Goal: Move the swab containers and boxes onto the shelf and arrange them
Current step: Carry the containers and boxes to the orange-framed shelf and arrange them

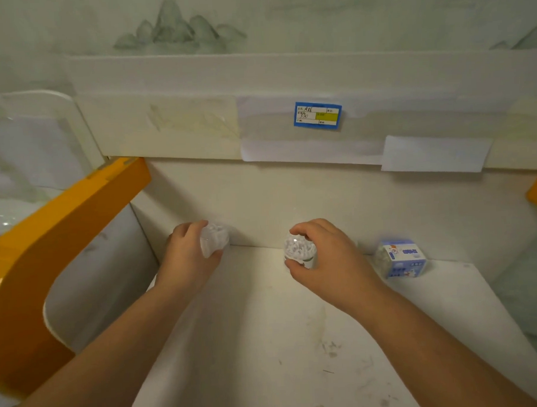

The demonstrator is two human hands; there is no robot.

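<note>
My left hand (188,253) grips a clear round swab container (216,239) near the back left corner of the white shelf (266,326). My right hand (328,259) wraps around a second clear round swab container (298,248) full of white swabs, at the back middle of the shelf. A blue-and-white swab box (400,257) stands further right against the back wall, apart from both hands. Whether the containers rest on the shelf or hang just above it I cannot tell.
An upper shelf edge runs across above, with a blue price tag (318,115) and white paper strips (434,153). An orange bracket (56,231) and a white side panel (104,272) close the left side. The shelf's right edge drops off at the right.
</note>
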